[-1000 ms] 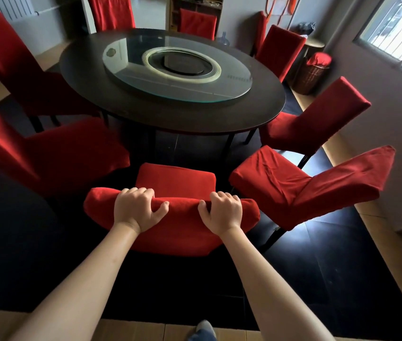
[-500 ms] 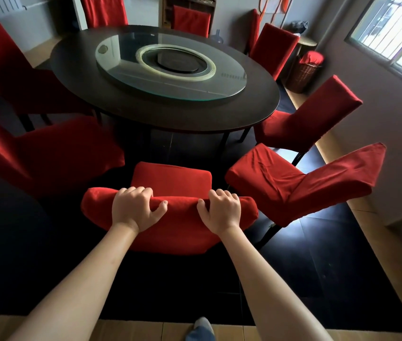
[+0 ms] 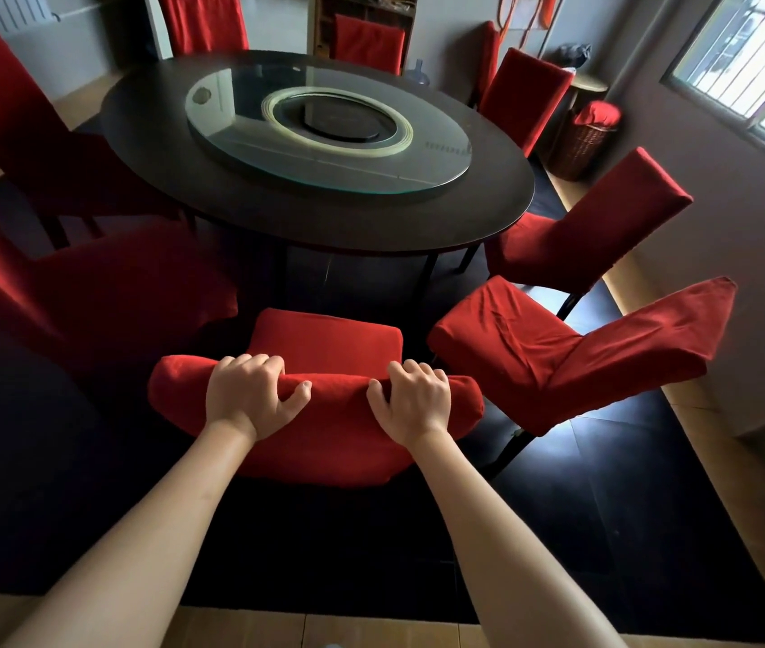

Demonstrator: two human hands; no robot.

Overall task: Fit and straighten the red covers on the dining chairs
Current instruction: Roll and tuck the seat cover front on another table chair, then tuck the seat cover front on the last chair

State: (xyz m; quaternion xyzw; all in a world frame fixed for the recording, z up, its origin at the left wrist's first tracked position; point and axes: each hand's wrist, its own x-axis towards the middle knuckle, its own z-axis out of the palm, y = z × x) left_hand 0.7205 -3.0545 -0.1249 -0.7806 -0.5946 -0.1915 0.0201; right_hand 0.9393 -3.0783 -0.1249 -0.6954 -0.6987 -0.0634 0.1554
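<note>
A dining chair in a red cover (image 3: 333,427) stands right in front of me, its back towards me and its seat (image 3: 324,341) pointing at the table. My left hand (image 3: 249,395) grips the top edge of the backrest left of centre, fingers curled over the far side and thumb on the near side. My right hand (image 3: 415,399) grips the same edge right of centre in the same way. The cover lies smooth over the backrest.
A round dark table (image 3: 324,217) with a glass turntable (image 3: 329,128) is beyond the chair. Several red-covered chairs ring it; the one to the right (image 3: 558,353) has a wrinkled cover. A wicker basket (image 3: 581,142) holding red cloth stands by the far wall under the window.
Both hands keep the same hold on the backrest top. The view has shifted slightly; the chair looks unmoved.
</note>
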